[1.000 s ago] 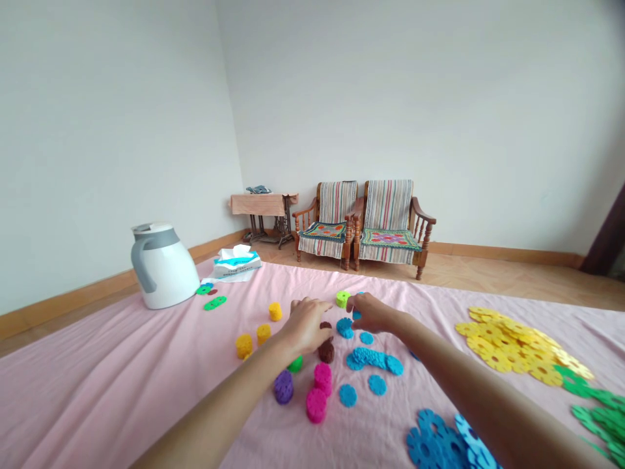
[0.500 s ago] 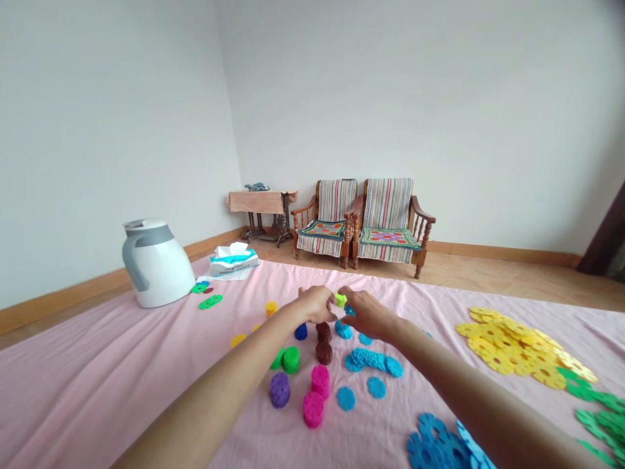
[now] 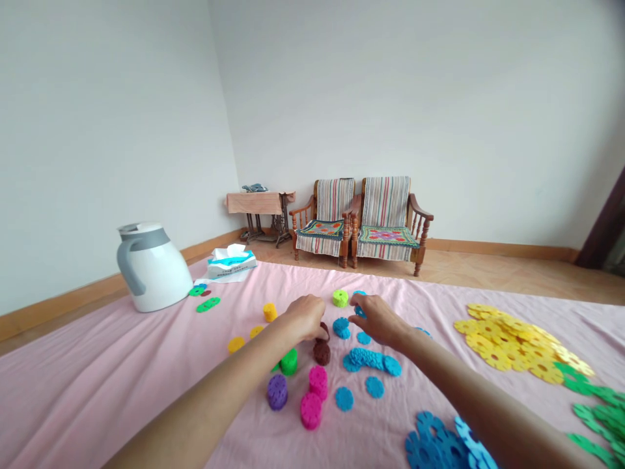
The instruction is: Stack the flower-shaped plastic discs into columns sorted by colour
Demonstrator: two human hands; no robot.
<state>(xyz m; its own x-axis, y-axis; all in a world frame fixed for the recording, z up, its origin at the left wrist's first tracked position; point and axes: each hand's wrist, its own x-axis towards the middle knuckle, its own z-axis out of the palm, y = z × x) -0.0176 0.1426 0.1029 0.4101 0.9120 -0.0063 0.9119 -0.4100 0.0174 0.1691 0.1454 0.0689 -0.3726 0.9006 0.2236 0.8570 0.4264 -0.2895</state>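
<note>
My left hand is closed around the far stack of brown snowflake discs, mostly hidden by its fingers. A second brown stack touches it on the near side. My right hand hovers at the light blue discs, thumb and fingers apart, partly covering them. Between the hands, a yellow-green stack stands farther off. Below it is a small light blue pile. A fanned row of light blue discs lies under my right wrist.
Pink stacks, a purple stack, a green stack and a yellow stack stand nearby. Yellow discs are heaped right, with green and blue heaps nearer. A white jug and tissue box stand left.
Both hands have left the yellow-green stack, which now stands in full view. My left hand came back to the brown stack; my right hand shifted right, its fingers spreading.
</note>
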